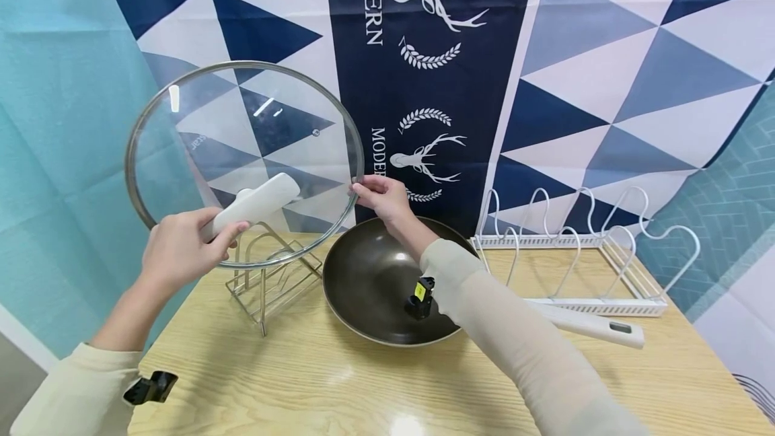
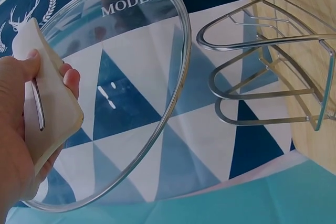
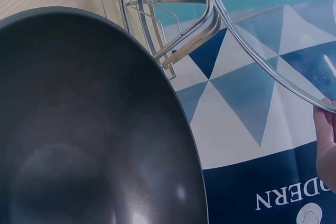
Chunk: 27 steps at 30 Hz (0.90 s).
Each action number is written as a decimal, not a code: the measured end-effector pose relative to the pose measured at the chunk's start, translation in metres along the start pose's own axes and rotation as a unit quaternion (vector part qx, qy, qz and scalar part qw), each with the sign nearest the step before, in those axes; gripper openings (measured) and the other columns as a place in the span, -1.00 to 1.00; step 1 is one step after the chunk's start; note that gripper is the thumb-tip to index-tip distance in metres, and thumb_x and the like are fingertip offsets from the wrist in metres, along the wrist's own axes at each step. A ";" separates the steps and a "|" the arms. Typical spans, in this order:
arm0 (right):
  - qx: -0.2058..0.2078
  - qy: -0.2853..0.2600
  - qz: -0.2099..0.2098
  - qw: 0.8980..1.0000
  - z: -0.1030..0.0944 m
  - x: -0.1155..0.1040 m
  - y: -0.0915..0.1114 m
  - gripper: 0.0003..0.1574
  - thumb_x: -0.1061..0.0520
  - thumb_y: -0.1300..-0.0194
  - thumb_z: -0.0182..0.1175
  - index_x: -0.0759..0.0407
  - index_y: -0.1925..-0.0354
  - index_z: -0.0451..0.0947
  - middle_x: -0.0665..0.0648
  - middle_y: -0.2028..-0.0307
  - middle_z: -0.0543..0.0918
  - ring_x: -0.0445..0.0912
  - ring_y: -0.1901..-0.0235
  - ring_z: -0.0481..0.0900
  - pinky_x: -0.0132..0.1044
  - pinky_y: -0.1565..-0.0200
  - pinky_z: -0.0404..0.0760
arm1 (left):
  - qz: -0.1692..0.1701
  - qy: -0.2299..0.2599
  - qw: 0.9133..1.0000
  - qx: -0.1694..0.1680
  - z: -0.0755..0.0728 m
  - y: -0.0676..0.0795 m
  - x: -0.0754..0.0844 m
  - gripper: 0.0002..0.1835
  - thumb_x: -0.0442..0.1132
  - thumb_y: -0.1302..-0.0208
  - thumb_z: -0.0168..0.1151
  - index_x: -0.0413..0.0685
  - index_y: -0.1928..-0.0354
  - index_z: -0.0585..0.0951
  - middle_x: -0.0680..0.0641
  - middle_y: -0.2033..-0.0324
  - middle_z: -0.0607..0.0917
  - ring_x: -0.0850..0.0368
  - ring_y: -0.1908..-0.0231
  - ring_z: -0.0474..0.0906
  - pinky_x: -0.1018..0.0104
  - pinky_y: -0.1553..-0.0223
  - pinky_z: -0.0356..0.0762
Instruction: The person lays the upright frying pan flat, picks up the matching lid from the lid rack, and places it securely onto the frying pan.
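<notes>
A large glass lid (image 1: 303, 153) with a metal rim is held up, tilted nearly upright, above the table's back left. My left hand (image 1: 184, 241) grips its white handle (image 1: 260, 202), the thumb lying along the near side. At the lid's right edge my right hand (image 1: 387, 200) pinches the rim between thumb and fingers; in the right wrist view only part of that hand (image 3: 325, 150) shows at the rim. Below the right forearm sits a dark wok (image 1: 375, 281), its white handle (image 1: 593, 325) pointing right. Behind the lid's lower edge stands a metal wire rack (image 1: 263, 295).
A white rack (image 1: 630, 305) with several looped dividers stands at the table's right, behind the wok handle. A patterned cloth (image 1: 424, 99) with deer heads hangs right behind the table (image 1: 339, 389). In the left wrist view the wire rack (image 2: 273, 40) is beside the lid.
</notes>
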State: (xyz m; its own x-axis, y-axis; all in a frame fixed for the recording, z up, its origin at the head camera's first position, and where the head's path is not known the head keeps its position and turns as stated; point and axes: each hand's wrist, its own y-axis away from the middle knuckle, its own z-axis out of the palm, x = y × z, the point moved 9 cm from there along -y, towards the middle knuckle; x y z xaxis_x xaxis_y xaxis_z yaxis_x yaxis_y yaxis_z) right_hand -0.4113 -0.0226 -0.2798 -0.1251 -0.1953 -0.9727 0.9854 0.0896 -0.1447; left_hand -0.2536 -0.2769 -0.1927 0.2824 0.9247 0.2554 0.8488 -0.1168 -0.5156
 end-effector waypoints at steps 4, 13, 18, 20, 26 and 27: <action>0.002 0.011 -0.002 1.000 -0.004 -0.001 0.001 -0.65 0.36 -0.21 0.25 0.46 0.01 0.57 0.05 0.35 0.76 -0.31 0.42 0.69 -0.22 0.04 0.69 | -0.003 0.004 1.000 -0.003 0.003 -0.001 0.000 -0.64 0.10 -0.27 0.22 -0.05 0.43 0.64 0.06 0.71 0.68 0.30 0.72 0.43 0.36 0.67 0.25; -0.007 0.004 -0.002 1.000 -0.009 -0.005 0.005 -0.60 0.42 -0.19 0.24 0.52 -0.02 0.52 -0.10 0.46 0.69 -0.29 0.44 0.68 -0.32 0.15 0.71 | -0.011 0.017 1.000 -0.020 0.009 0.000 0.001 -0.63 0.11 -0.26 0.22 -0.03 0.47 0.62 0.06 0.72 0.67 0.28 0.72 0.42 0.37 0.69 0.27; -0.013 0.001 -0.001 1.000 -0.013 -0.007 0.007 -0.59 0.43 -0.18 0.24 0.53 -0.03 0.51 -0.14 0.49 0.69 -0.25 0.41 0.70 -0.37 0.18 0.71 | -0.004 0.020 1.000 -0.015 0.010 0.000 0.004 -0.65 0.09 -0.26 0.24 -0.03 0.47 0.62 0.08 0.73 0.65 0.29 0.72 0.42 0.37 0.68 0.26; -0.015 0.004 0.000 1.000 -0.015 -0.007 0.008 -0.59 0.43 -0.18 0.23 0.53 -0.03 0.51 -0.15 0.51 0.68 -0.25 0.41 0.70 -0.39 0.19 0.71 | 0.002 0.021 1.000 -0.013 0.010 0.000 0.006 -0.66 0.08 -0.25 0.25 -0.02 0.47 0.62 0.09 0.73 0.65 0.30 0.72 0.42 0.38 0.68 0.26; -0.030 0.015 0.007 0.999 -0.018 -0.005 0.012 -0.59 0.46 -0.20 0.19 0.55 -0.05 0.48 -0.15 0.52 0.68 -0.26 0.43 0.70 -0.39 0.20 0.71 | 0.007 0.026 0.999 -0.019 0.013 0.003 0.008 -0.68 0.08 -0.24 0.26 0.01 0.50 0.62 0.12 0.75 0.63 0.32 0.72 0.44 0.39 0.67 0.26; -0.031 0.014 0.008 0.999 -0.018 -0.005 0.013 -0.58 0.46 -0.20 0.19 0.55 -0.05 0.48 -0.15 0.52 0.68 -0.26 0.43 0.70 -0.38 0.19 0.71 | 0.006 0.027 0.999 -0.020 0.013 0.003 0.008 -0.68 0.08 -0.24 0.26 0.02 0.50 0.62 0.13 0.75 0.63 0.32 0.71 0.44 0.39 0.67 0.26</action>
State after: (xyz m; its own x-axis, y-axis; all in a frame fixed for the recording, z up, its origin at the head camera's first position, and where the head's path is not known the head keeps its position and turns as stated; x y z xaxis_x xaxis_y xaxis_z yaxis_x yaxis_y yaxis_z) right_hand -0.4004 -0.0029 -0.2805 -0.1134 -0.1669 -0.9794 0.9783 0.1532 -0.1394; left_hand -0.2549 -0.2655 -0.2031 0.3158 0.9021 0.2941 0.8621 -0.1432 -0.4861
